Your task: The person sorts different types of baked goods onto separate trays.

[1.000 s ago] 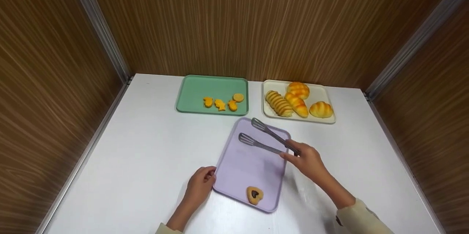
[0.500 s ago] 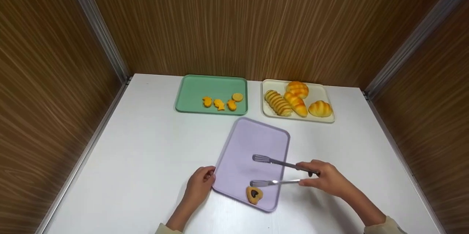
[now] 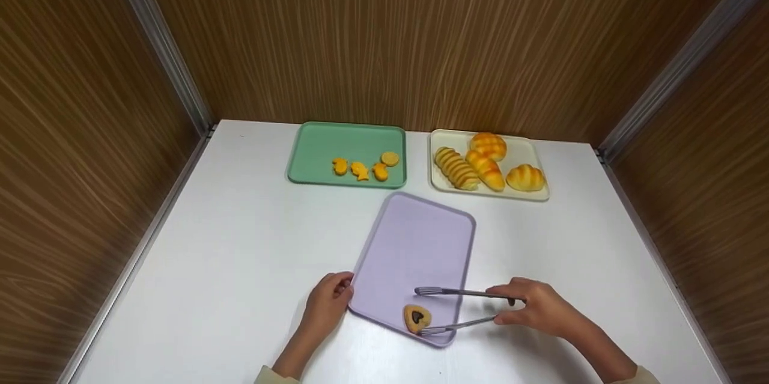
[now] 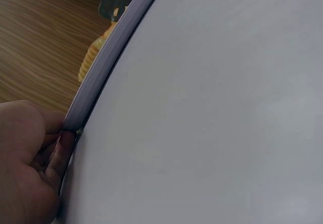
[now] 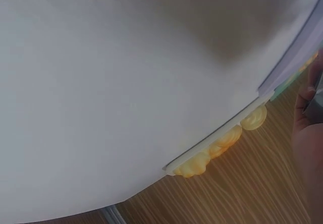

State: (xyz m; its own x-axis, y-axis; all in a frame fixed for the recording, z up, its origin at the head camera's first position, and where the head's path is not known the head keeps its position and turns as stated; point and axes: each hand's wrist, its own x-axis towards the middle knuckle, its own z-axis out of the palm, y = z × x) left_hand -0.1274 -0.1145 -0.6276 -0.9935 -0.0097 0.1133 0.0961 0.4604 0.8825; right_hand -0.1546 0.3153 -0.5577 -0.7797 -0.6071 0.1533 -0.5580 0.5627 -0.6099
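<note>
My right hand (image 3: 537,307) holds dark tongs (image 3: 465,292) with whisk-like slotted ends, their arms spread apart. One end lies at the near edge of a heart-shaped cookie (image 3: 417,318) with a dark heart centre; the other is over the tray, beyond the cookie. The cookie lies near the front edge of a lilac tray (image 3: 414,252). My left hand (image 3: 329,303) is at the tray's near left corner; in the left wrist view its curled fingers (image 4: 60,153) pinch the rim. In the right wrist view only part of my right hand (image 5: 308,133) shows, at the right edge.
At the back stands a green tray (image 3: 336,137) with several small orange cookies (image 3: 360,171) and a round one (image 3: 390,159). Right of it, a cream tray (image 3: 516,149) bears several breads (image 3: 488,170). Wood-grain panels (image 3: 384,35) surround the white table (image 3: 252,222).
My right hand has brought the tongs from the tray's far half toward me, and their ends now straddle the cookie. My left hand and the trays stay in place.
</note>
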